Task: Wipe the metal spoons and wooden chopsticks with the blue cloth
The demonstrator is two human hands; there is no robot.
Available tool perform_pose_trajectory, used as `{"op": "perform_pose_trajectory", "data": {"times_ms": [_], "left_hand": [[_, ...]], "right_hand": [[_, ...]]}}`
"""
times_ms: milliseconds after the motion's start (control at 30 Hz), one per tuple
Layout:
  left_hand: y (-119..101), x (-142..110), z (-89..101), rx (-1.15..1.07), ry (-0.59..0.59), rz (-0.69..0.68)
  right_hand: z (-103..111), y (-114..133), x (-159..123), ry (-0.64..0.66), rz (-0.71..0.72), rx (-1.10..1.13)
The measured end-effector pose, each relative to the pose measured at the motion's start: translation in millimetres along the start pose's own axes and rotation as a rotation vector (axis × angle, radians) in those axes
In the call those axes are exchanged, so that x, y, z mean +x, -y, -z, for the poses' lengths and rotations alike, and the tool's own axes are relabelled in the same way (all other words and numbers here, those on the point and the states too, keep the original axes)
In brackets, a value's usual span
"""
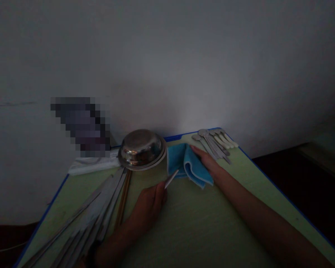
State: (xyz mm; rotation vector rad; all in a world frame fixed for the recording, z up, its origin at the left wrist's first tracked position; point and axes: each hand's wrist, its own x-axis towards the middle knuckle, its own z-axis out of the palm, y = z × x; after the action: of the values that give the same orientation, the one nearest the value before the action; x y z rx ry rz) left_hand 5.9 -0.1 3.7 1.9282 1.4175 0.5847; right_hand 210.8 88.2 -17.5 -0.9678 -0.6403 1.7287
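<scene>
My left hand (153, 203) is closed around a slim, flat, pale metal utensil (171, 178). Its narrow end points up and right to the blue cloth, and the fist hides the rest, so its kind cannot be made out. The folded blue cloth (198, 167), with a pale edge, is gripped from behind by my right hand (206, 162). Whether the utensil touches the cloth is unclear. Just beyond the right hand, several metal spoons (203, 133) lie in a row, some with cream handles.
An upturned steel bowl (142, 145) rests on other dishes at the back. Brown chopsticks (124, 197) and several long metal strips (86, 223) lie at left. Behind them is a white box (93, 165) with a pixelated object (83, 128) above. The green table (212, 230) meets a wall.
</scene>
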Motion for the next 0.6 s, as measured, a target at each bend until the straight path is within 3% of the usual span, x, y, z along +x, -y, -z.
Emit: {"op": "perform_pose_trajectory", "data": {"times_ms": [300,600], "left_hand": [[-2,0,-0.3,-0.046,-0.030,0.025],[-2,0,0.6,-0.039,0.015,0.012]], "right_hand": [[-6,2,-13,0.160,0.058,-0.097],[-4,-3,-5,0.012,0.087,0.000]]}}
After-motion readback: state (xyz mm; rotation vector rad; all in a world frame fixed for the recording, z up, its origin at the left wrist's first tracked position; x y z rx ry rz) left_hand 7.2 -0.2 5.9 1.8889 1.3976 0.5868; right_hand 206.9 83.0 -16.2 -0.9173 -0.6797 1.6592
